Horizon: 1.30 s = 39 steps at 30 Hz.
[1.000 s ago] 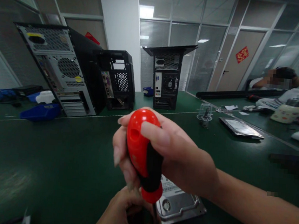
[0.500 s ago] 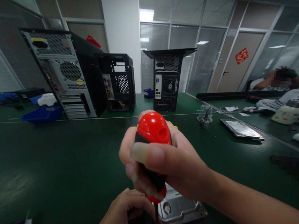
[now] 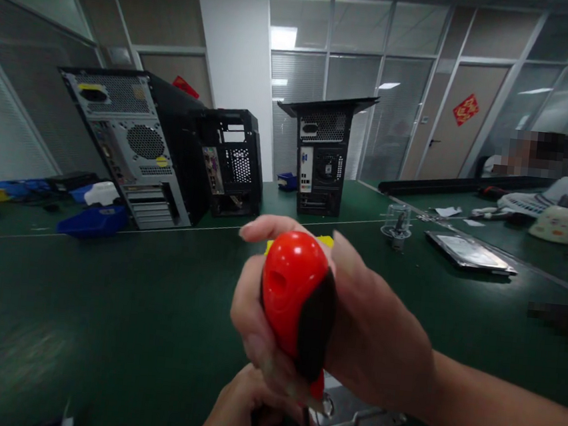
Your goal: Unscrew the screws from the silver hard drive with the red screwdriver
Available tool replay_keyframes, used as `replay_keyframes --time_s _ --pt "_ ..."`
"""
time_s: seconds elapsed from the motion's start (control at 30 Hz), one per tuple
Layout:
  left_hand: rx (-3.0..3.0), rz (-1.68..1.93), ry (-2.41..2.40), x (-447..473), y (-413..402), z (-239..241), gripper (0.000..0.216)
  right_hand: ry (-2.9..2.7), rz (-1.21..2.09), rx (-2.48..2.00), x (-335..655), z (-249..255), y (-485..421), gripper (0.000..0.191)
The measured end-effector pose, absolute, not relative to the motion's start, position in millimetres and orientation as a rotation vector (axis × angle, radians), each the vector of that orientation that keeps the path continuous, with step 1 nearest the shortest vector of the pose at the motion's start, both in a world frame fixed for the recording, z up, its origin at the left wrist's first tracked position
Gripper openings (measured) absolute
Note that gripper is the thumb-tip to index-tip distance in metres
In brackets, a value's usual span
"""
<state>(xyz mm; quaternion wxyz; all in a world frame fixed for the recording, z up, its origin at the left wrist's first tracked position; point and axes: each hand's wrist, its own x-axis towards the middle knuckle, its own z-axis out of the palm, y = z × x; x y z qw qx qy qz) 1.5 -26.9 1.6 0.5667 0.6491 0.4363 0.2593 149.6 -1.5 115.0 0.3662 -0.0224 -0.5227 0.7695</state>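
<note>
My right hand (image 3: 372, 342) is wrapped round the red and black handle of a screwdriver (image 3: 297, 308), which stands nearly upright at the lower middle of the view. Its shaft runs down into my left hand (image 3: 249, 414), whose fingers are curled round something dark at the bottom edge; I cannot make out what. A silver hard drive (image 3: 355, 414) lies flat on the green table (image 3: 103, 316) just behind both hands, mostly hidden by them.
Three open computer cases (image 3: 134, 145) (image 3: 233, 161) (image 3: 322, 153) stand at the back. Blue bins (image 3: 92, 220) lie at the far left. Another drive (image 3: 468, 252) and a small clear cup (image 3: 397, 222) rest to the right. A person sits at the far right.
The screwdriver handle has turned in my right hand, and the fingers have shifted their grip round it. The view has drifted slightly, so the hands sit lower and more to the right.
</note>
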Motion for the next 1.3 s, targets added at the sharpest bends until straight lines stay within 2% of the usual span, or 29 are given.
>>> replay_keyframes --time_s 0.1,0.4,0.6,0.77,0.9,1.03,1.13,1.3 --pt "1.603 0.558 1.027 0.8 -24.1 -0.4 0.011 -1.375 1.912 -0.152 147.3 112.9 -1.7 0.046" --pt "1.500 0.624 1.073 6.4 -29.2 5.1 0.009 -1.402 1.915 -0.229 149.0 120.7 -5.6 0.054" --pt "1.456 0.650 1.108 8.0 -31.0 7.2 0.010 -1.379 1.907 -0.186 146.8 123.8 -5.7 0.045" --pt "1.529 0.611 1.122 7.5 -29.4 5.4 0.008 -1.366 1.910 -0.067 149.2 118.7 -0.8 0.030" --pt "1.547 0.568 1.119 5.9 -28.1 4.8 0.009 -1.406 1.925 0.096 151.1 115.1 3.0 0.038" --pt "1.579 0.548 1.112 4.5 -28.1 4.0 0.010 -1.326 1.896 -0.058 149.4 114.4 -0.3 0.029" --pt "1.588 0.552 1.119 4.5 -28.2 2.1 0.010 -1.330 1.858 -0.157 148.2 113.3 -3.2 0.041" --pt "1.580 0.594 1.104 4.5 -26.8 -1.7 0.010 -1.321 1.878 -0.185 147.8 117.6 -5.2 0.044"
